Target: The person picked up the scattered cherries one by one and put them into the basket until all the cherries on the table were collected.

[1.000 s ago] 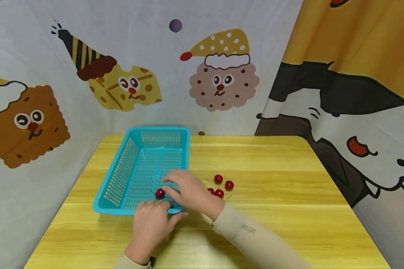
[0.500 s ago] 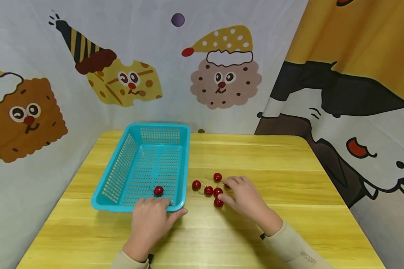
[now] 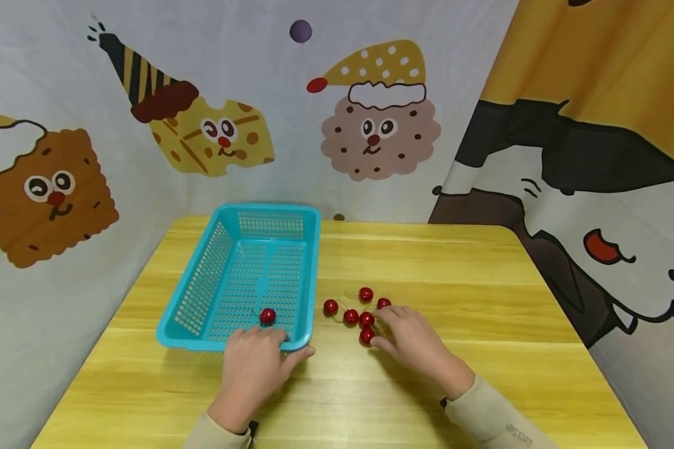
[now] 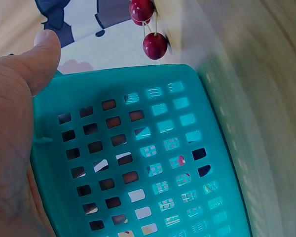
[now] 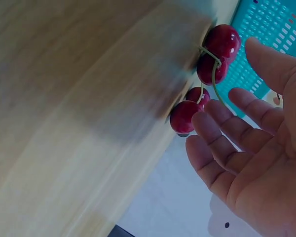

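A blue plastic basket (image 3: 238, 345) stands on the left half of the table, one red cherry (image 3: 268, 316) with a stem lying inside near its front wall. My left hand (image 3: 255, 358) grips the basket's near rim, fingers over the edge and thumb outside at the right corner. Several cherries with thin stems lie clustered right of the basket, among them a front cherry (image 3: 367, 335) and a back cherry (image 3: 366, 295). My right hand (image 3: 415, 343) is at the right side of this cluster, thumb and fingers apart. In the right wrist view, its fingertips (image 5: 199, 117) are close by a cherry (image 5: 183, 117), with nothing held.
The light wood table (image 3: 455, 268) extends right and in front of the basket. A white printed cloth (image 3: 292, 125) hangs behind its back edge, and a patterned curtain (image 3: 612, 174) hangs along the right.
My right hand has left the cherry in the basket and moved right to the cluster on the table, nearly still over the last half second. The left hand keeps its hold on the rim.
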`<state>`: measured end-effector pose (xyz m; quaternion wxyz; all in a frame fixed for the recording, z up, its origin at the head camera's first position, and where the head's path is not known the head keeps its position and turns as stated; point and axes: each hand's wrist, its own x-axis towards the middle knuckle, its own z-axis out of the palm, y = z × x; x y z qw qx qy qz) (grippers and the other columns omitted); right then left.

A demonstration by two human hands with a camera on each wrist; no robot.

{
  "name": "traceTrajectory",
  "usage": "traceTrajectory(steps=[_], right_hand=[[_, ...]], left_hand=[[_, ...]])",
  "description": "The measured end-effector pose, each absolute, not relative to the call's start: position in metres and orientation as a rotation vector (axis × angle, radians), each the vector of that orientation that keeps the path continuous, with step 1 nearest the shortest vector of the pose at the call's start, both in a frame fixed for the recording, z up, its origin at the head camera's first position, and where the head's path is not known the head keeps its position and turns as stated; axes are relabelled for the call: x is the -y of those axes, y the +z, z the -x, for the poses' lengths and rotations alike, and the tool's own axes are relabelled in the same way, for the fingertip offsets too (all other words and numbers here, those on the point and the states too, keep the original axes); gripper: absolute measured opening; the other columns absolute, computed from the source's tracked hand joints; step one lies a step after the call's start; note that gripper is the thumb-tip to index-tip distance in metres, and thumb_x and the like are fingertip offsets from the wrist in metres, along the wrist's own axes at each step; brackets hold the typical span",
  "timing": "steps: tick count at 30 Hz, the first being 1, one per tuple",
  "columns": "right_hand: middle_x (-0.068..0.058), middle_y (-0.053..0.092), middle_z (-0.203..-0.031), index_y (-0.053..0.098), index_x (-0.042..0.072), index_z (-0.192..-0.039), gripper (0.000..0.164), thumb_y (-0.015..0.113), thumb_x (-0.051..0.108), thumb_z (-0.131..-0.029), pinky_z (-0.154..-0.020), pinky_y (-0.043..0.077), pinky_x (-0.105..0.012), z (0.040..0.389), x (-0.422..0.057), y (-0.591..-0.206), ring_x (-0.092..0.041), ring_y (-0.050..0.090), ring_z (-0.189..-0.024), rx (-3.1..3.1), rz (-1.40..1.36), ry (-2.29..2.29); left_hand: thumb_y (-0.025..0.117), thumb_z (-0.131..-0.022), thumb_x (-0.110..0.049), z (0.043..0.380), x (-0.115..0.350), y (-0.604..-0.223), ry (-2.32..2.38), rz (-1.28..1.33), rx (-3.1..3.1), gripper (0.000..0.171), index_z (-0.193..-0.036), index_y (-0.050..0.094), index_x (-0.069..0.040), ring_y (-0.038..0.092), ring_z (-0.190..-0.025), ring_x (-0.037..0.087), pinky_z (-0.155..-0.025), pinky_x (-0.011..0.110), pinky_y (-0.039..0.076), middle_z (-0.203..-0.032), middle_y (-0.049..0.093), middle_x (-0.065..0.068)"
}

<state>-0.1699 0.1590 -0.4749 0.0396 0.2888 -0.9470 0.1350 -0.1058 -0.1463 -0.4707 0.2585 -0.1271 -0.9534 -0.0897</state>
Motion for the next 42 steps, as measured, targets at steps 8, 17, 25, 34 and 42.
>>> traceTrajectory(steps=[8,17,25,34,42], right_hand=[[-0.01,0.064,-0.122,0.061,0.007,-0.129,0.056,0.078,0.036,-0.085,-0.1,0.042,-0.052,0.173,-0.158,-0.478,-0.027,0.056,-0.112,2.927,-0.892,0.421],[-0.011,0.065,-0.122,0.061,0.008,-0.13,0.056,0.079,0.035,-0.084,-0.097,0.045,-0.051,0.175,-0.157,-0.483,-0.028,0.056,-0.112,2.955,-0.879,0.464],[-0.008,0.066,-0.119,0.061,0.006,-0.129,0.054,0.078,0.033,-0.085,-0.093,0.048,-0.047,0.175,-0.149,-0.483,-0.024,0.058,-0.109,2.941,-0.906,0.473],[-0.006,0.068,-0.114,0.062,0.006,-0.127,0.049,0.08,0.021,-0.083,-0.089,0.052,-0.045,0.174,-0.151,-0.486,-0.021,0.06,-0.104,2.943,-0.898,0.525],[-0.005,0.07,-0.108,0.067,0.006,-0.117,0.036,0.079,0.011,-0.084,-0.081,0.056,-0.04,0.173,-0.152,-0.489,-0.018,0.063,-0.097,2.902,-0.905,0.544]], left_hand=[[0.068,-0.072,-0.074,0.107,0.146,-0.471,-0.239,0.351,2.592,0.055,-0.072,0.072,-0.019,0.055,-0.055,0.02,-0.05,0.035,0.038,-0.066,0.069,-0.006],[0.068,-0.073,-0.074,0.106,0.145,-0.47,-0.239,0.342,2.601,0.056,-0.074,0.074,-0.019,0.057,-0.056,0.021,-0.052,0.036,0.039,-0.067,0.069,-0.006],[0.068,-0.073,-0.074,0.105,0.144,-0.468,-0.24,0.328,2.62,0.056,-0.076,0.075,-0.018,0.058,-0.056,0.021,-0.053,0.036,0.04,-0.068,0.07,-0.006],[0.067,-0.073,-0.074,0.105,0.145,-0.47,-0.254,0.325,2.616,0.055,-0.076,0.075,-0.019,0.057,-0.056,0.021,-0.053,0.037,0.04,-0.068,0.07,-0.006],[0.067,-0.073,-0.074,0.106,0.145,-0.471,-0.251,0.338,2.596,0.056,-0.076,0.075,-0.019,0.057,-0.056,0.021,-0.053,0.037,0.039,-0.068,0.07,-0.005]])
